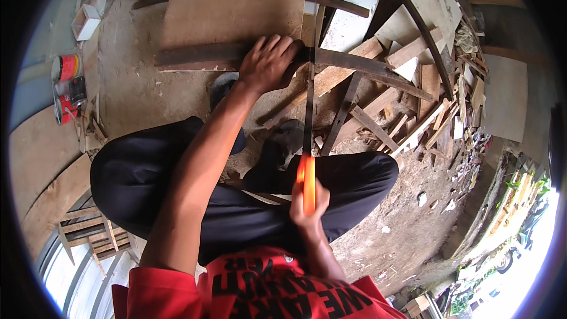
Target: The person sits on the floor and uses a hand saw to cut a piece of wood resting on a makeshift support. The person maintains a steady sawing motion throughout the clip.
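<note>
A long dark wooden plank (201, 57) lies crosswise ahead of me, along the near edge of a flat brown board (236, 15). My left hand (270, 65) presses down over the plank, its fingers bent across the top. In my right hand (310, 208), closed around the orange handle, is a handsaw (309, 115). Its narrow dark blade points away from me and crosses the plank just right of my left hand. The plank's right part runs out past the board, over loose wood. Whether the teeth have cut into it is hard to make out.
Scrap wood (372, 124) and pale panels (354, 9) are heaped at the right and far right. Red-labelled cans (66, 68) and a small white box (86, 22) stand at the left. A slatted wooden frame (97, 233) sits lower left. My bent legs (147, 171) flank the work.
</note>
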Available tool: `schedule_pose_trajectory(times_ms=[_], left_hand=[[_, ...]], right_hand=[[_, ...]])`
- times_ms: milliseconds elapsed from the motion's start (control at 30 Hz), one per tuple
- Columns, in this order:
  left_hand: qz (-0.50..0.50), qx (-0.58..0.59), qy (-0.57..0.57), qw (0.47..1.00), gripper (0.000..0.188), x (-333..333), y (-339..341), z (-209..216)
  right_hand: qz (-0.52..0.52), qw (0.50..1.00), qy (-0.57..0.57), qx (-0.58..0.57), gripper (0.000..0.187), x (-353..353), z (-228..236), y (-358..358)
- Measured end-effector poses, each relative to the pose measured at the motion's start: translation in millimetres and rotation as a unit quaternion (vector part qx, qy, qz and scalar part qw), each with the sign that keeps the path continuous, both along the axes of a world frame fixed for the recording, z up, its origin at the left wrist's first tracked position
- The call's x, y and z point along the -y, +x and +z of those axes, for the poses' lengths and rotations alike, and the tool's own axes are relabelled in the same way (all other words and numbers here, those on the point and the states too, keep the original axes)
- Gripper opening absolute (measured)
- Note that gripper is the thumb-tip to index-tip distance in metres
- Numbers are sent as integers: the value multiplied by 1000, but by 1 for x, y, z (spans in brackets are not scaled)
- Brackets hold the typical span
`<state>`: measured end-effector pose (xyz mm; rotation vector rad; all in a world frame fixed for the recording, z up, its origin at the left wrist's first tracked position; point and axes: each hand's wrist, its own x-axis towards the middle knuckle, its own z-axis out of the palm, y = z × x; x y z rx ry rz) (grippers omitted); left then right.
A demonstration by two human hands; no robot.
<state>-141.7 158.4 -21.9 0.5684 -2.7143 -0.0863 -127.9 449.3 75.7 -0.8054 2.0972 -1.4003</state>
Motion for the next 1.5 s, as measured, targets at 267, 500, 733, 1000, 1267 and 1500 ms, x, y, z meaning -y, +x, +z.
schedule_pose_trajectory(times_ms=[267, 500, 733, 1000, 1267, 1500], left_hand=[[-2, -17, 55, 998, 44, -3, -6, 14], [8, -38, 20, 999, 41, -1, -7, 11], [6, -8, 48, 999, 44, 1, -10, 7], [7, 14, 111, 994, 45, 0, -14, 22], [14, 49, 57, 997, 55, 0, -6, 3], [6, 28, 117, 993, 41, 0, -19, 26]], right_hand=[[-31, 997, -61, 41, 14, 89, 2, -56], [-12, 998, -44, 39, 11, 35, 2, -26], [-9, 999, -19, 48, 15, 3, 10, -16], [-28, 994, -87, 54, 14, 106, 2, -73], [-23, 995, 28, 90, 9, -33, 21, -1], [-42, 997, -58, 30, 14, 112, -4, -76]])
